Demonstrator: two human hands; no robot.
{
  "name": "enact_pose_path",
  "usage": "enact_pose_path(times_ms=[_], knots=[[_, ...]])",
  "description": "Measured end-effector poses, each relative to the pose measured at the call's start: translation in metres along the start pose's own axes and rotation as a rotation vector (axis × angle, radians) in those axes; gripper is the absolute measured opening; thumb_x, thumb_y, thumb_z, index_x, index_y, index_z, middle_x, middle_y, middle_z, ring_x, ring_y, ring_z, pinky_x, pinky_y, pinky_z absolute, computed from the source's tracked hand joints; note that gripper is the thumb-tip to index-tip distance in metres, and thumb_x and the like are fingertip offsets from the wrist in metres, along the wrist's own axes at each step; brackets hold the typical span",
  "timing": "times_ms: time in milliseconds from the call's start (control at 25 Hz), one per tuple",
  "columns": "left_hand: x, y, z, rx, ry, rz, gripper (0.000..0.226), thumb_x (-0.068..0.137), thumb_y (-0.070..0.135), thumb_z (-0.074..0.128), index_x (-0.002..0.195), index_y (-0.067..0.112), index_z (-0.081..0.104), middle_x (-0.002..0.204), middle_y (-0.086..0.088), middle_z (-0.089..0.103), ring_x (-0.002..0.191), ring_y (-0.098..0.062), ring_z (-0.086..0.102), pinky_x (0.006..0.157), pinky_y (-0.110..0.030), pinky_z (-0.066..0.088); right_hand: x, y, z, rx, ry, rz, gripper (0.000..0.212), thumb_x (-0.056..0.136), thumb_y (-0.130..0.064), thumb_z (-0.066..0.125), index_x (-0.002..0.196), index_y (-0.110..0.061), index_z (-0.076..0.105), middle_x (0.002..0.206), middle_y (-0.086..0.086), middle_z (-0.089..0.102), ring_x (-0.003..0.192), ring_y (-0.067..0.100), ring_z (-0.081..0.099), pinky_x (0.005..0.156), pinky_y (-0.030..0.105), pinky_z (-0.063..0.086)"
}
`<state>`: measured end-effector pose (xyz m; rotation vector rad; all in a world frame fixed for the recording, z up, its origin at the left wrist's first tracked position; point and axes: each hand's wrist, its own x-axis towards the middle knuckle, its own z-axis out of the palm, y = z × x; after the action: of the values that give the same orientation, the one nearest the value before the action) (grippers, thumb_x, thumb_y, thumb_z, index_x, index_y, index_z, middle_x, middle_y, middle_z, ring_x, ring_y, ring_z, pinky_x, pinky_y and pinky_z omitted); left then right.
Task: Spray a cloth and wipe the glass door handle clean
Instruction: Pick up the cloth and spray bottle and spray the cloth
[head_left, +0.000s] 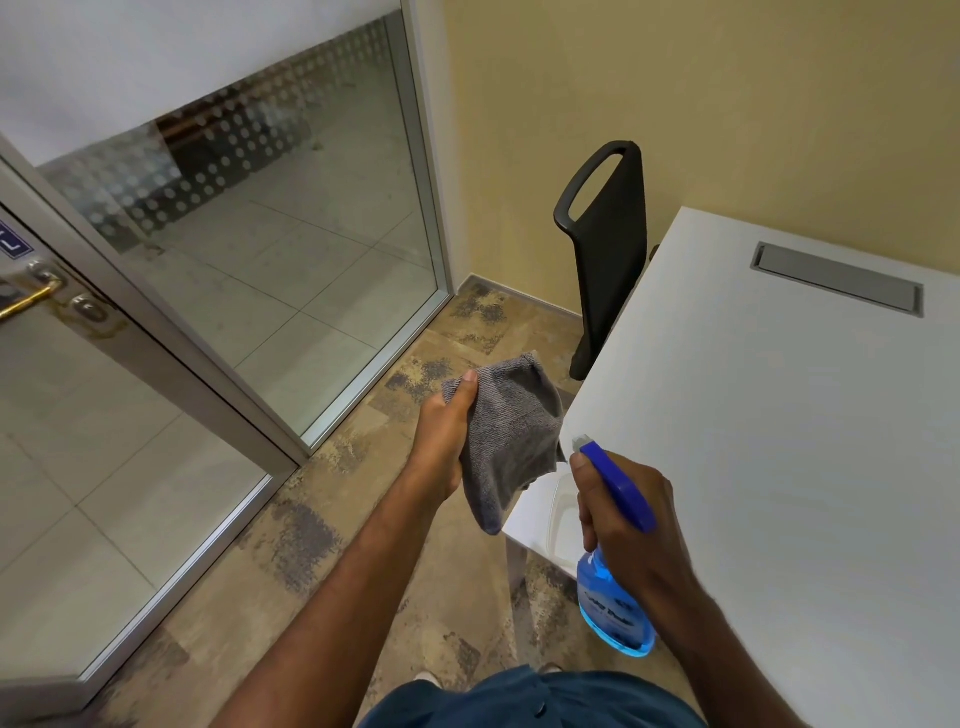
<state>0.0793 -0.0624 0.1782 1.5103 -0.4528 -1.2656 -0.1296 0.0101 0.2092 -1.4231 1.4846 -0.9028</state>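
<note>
My left hand (445, 436) grips a grey cloth (511, 441), which hangs from it in front of me. My right hand (631, 525) holds a blue spray bottle (613, 603) by its neck, a finger on the trigger. The nozzle (584, 446) points at the cloth from a short distance. The brass door handle (31, 301) sits on the glass door (104, 441) at the far left, well away from both hands.
A white table (779, 441) with a grey cable hatch (836, 278) fills the right side. A black chair (605, 244) stands by the yellow wall behind it. A fixed glass panel (291, 249) stands beside the door. The floor (332, 519) is mottled brown.
</note>
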Motion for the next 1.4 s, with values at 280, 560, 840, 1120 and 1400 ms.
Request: enact_pose_path(times_ms=[280, 560, 840, 1120, 1400], knots=[[0.001, 0.004, 0.001, -0.024, 0.01, 0.009, 0.028, 0.102, 0.049, 0.062, 0.111, 0.023, 0.069, 0.108, -0.003, 0.076, 0.098, -0.024, 0.075, 0.067, -0.027, 0.06, -0.003, 0.004, 0.004, 0.049, 0.037, 0.035, 0.032, 0.098, -0.014, 0.062, 0.113, 0.015, 0.061, 0.093, 0.027, 0.068, 0.076, 0.036, 0.06, 0.077, 0.036, 0.058], [0.004, 0.003, 0.002, -0.033, 0.011, 0.019, 0.035, 0.102, 0.05, 0.061, 0.119, 0.02, 0.067, 0.113, -0.003, 0.074, 0.099, -0.023, 0.074, 0.067, -0.026, 0.061, 0.001, 0.01, 0.001, 0.012, 0.006, 0.036, 0.038, 0.096, -0.026, 0.062, 0.105, 0.011, 0.064, 0.077, 0.013, 0.065, 0.068, 0.029, 0.061, 0.073, 0.035, 0.057], [0.005, 0.001, 0.008, -0.041, 0.013, 0.014, 0.031, 0.103, 0.046, 0.061, 0.115, 0.018, 0.068, 0.11, -0.005, 0.074, 0.101, -0.026, 0.074, 0.074, -0.03, 0.059, -0.001, 0.016, -0.004, 0.008, -0.026, 0.018, 0.032, 0.095, -0.027, 0.068, 0.103, 0.004, 0.063, 0.078, 0.005, 0.061, 0.069, 0.022, 0.06, 0.063, 0.015, 0.051], [0.002, -0.008, 0.021, 0.046, 0.005, 0.017, 0.025, 0.103, 0.05, 0.059, 0.107, 0.027, 0.067, 0.109, -0.002, 0.073, 0.098, -0.023, 0.073, 0.073, -0.029, 0.058, -0.001, 0.018, -0.009, 0.034, -0.073, -0.024, 0.02, 0.097, -0.017, 0.066, 0.091, 0.001, 0.06, 0.064, -0.002, 0.055, 0.057, 0.013, 0.056, 0.055, 0.011, 0.049], [0.004, -0.013, 0.026, 0.072, 0.004, -0.008, 0.027, 0.103, 0.051, 0.06, 0.104, 0.025, 0.069, 0.107, -0.002, 0.074, 0.098, -0.023, 0.074, 0.071, -0.029, 0.057, 0.007, 0.039, -0.015, 0.067, -0.086, -0.014, 0.016, 0.099, -0.011, 0.061, 0.098, 0.005, 0.061, 0.073, 0.005, 0.061, 0.061, 0.024, 0.058, 0.064, 0.03, 0.056]])
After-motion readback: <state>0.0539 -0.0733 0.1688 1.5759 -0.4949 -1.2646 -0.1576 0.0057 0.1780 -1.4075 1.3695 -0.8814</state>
